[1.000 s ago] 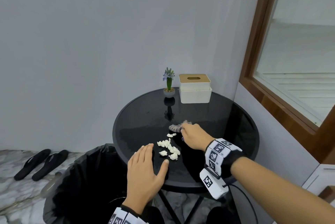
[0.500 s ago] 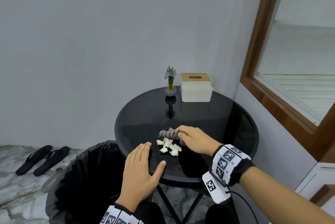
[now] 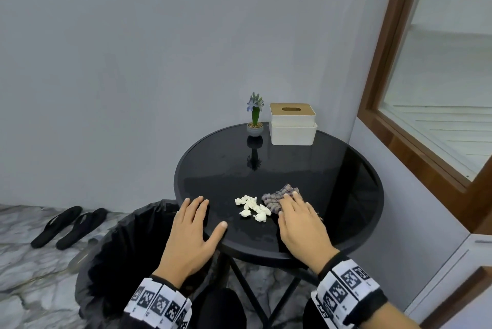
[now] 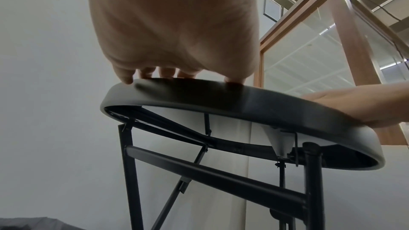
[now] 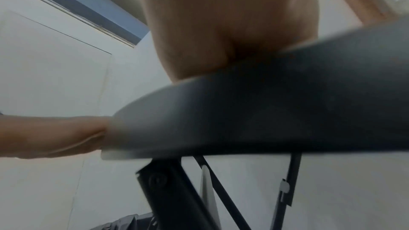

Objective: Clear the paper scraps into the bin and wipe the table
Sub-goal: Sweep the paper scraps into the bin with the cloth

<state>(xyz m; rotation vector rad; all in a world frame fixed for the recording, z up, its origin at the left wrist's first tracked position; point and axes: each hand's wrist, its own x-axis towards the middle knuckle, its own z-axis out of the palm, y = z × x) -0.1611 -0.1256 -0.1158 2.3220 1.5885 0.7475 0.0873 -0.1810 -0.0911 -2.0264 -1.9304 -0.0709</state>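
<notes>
Several white paper scraps (image 3: 252,207) lie in a small pile near the front of the round black table (image 3: 332,169). Just right of them is a checked cloth (image 3: 277,197). My right hand (image 3: 299,218) lies flat on the cloth's near part, fingers straight and pressing down. My left hand (image 3: 193,230) rests flat at the table's front left edge, fingers over the rim, thumb spread toward the scraps. In the left wrist view the left fingertips (image 4: 127,78) touch the table rim (image 4: 243,104). A bin with a black liner (image 3: 125,256) stands below the left hand.
A small potted plant (image 3: 255,118) and a white tissue box (image 3: 292,125) stand at the table's far edge by the wall. Black sandals (image 3: 66,226) lie on the marble floor at the left. A wood-framed window (image 3: 415,115) is at the right.
My right hand has drawn the cloth back toward me and to the right of the scraps, and now lies flat on it. The scraps are bunched tighter. The left hand stays at the edge.
</notes>
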